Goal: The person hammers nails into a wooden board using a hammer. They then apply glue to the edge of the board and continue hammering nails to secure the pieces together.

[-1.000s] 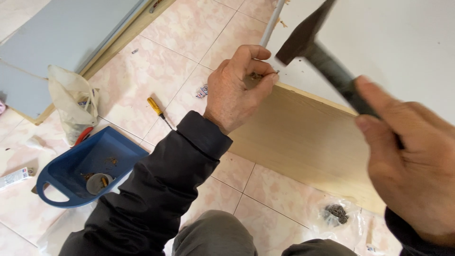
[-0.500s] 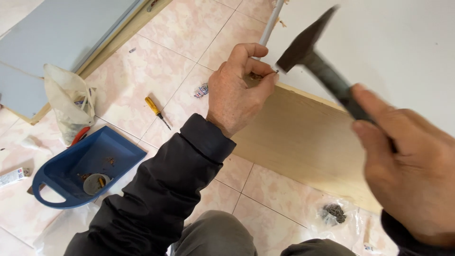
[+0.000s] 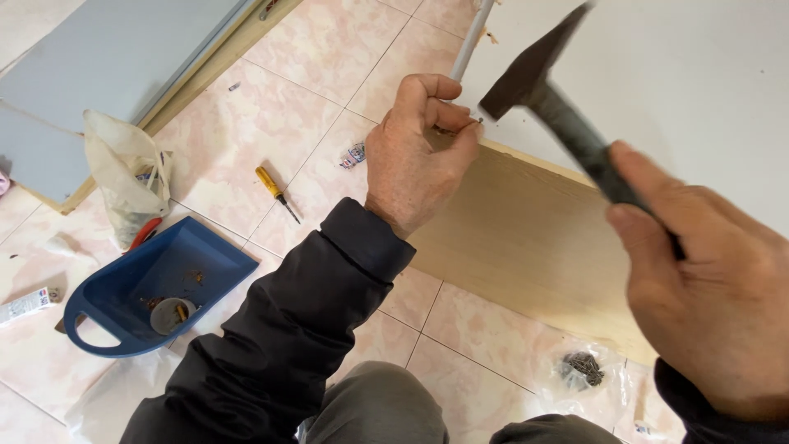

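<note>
Two hands work: left hand (image 3: 411, 156) pinches a nail (image 3: 475, 122) at upper centre; right hand (image 3: 707, 288) grips the hammer (image 3: 567, 123), head just right of it.

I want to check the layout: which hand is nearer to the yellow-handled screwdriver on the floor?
Left. The left hand pinches a nail at the board edge, just right of the screwdriver. The right hand grips the hammer much farther right.
</note>
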